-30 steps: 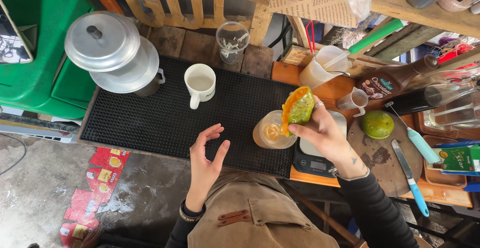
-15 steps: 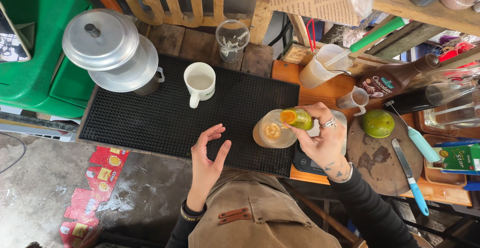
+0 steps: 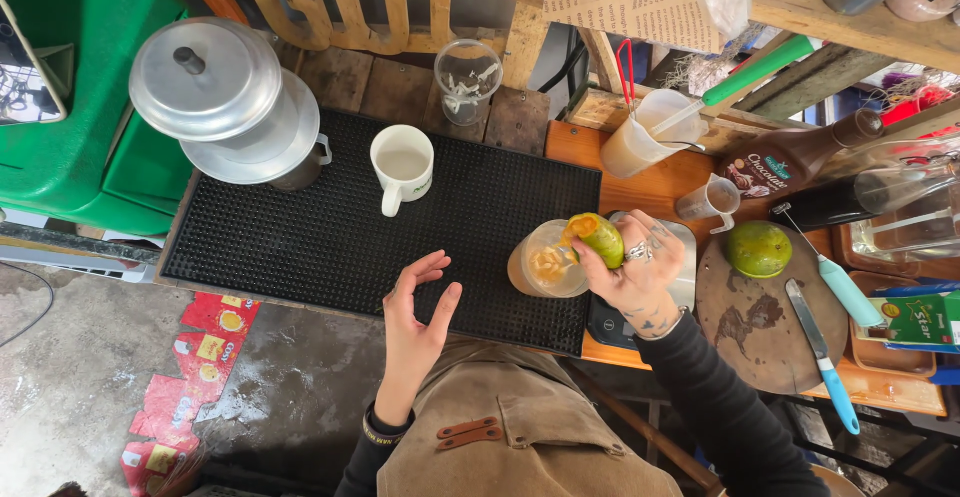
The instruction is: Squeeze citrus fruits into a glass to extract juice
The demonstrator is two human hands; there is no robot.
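place: small drinks stall | counter: black rubber bar mat (image 3: 300, 247) on rough wood planks | gear: lidded aluminium pot (image 3: 235, 107), white mug (image 3: 402, 165), plastic cups, syrup bottle (image 3: 790, 157), round cutting board (image 3: 760, 322) with knife (image 3: 822, 352) | floor: bare concrete

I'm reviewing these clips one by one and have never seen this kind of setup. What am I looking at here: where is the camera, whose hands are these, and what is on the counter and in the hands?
There is no machine: a person works with bare hands, and the single camera sits on their head, looking down. The right hand squeezes a green-skinned citrus half, orange inside, over a clear plastic cup. The left hand is open, holds nothing and hovers above the black rubber mat. On the mat stand a white mug and a metal pot with lid. To the right, a round wooden board carries another green citrus fruit and a blue-handled knife. A brown syrup bottle lies behind it.
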